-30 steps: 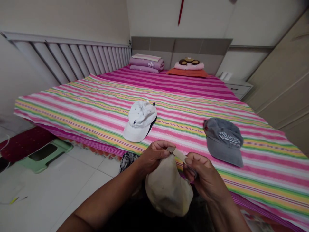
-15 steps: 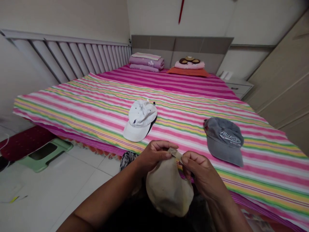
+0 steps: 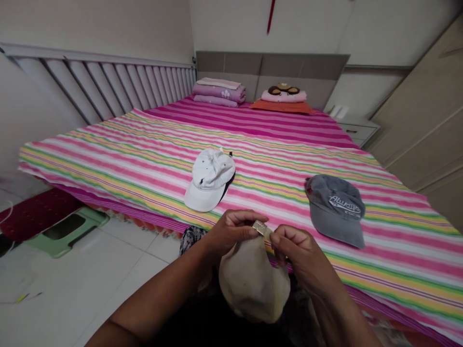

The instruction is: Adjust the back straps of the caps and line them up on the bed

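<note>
A beige cap (image 3: 251, 284) hangs in front of me, held at its back strap. My left hand (image 3: 231, 233) pinches the strap at a small metal buckle (image 3: 259, 227). My right hand (image 3: 300, 258) grips the strap end right beside the buckle, fingers closed. On the striped bed (image 3: 144, 154) lie a white cap (image 3: 210, 180) near the front edge and a grey cap (image 3: 336, 207) with white lettering to the right.
Folded purple bedding (image 3: 219, 92) and an orange pillow with a pink toy cushion (image 3: 284, 100) sit at the headboard. A green step stool (image 3: 67, 231) and a red mat stand on the tiled floor at left. A nightstand (image 3: 356, 127) and wardrobe doors are at right.
My right hand has slid along the strap toward the buckle, so the length of strap showing between the hands has shrunk to almost nothing. The caps on the bed have not moved.
</note>
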Demonstrator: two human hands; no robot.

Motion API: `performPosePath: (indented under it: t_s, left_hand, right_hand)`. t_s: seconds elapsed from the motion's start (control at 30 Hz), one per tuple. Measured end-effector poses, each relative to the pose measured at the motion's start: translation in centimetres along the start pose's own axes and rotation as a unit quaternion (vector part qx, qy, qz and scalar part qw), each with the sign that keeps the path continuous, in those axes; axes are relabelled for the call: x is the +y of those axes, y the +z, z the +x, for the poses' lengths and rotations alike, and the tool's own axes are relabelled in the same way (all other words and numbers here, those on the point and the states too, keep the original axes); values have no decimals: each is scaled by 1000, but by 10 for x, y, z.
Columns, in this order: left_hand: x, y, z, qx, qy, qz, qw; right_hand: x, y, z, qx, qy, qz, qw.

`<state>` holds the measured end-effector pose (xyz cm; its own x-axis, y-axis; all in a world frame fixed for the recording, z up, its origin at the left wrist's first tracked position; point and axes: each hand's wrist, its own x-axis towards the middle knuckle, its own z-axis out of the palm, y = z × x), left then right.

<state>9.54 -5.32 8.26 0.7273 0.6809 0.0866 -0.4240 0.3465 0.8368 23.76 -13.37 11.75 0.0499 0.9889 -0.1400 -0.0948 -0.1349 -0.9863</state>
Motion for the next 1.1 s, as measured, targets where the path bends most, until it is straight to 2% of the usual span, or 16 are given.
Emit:
performPosePath:
  t_s: [0.2, 0.37, 0.67, 0.9, 1.1]
  left_hand:
    - [1, 5, 0, -4, 20, 0, 1000]
    - [1, 7, 0, -15, 34, 15, 999]
    - [-2, 9, 1, -12, 46, 14, 999]
    - [-4, 6, 0, 18, -5, -53, 998]
    - [-3, 9, 1, -5, -7, -19, 1000]
  right_hand:
    - [-2, 5, 1, -8, -2, 21, 1000]
    - [1, 6, 1, 23, -13, 25, 999]
    - [4, 8, 1, -19, -35, 28, 999]
    - [6, 2, -3, -2, -35, 56, 998]
    - [6, 1, -1, 6, -26, 50, 998]
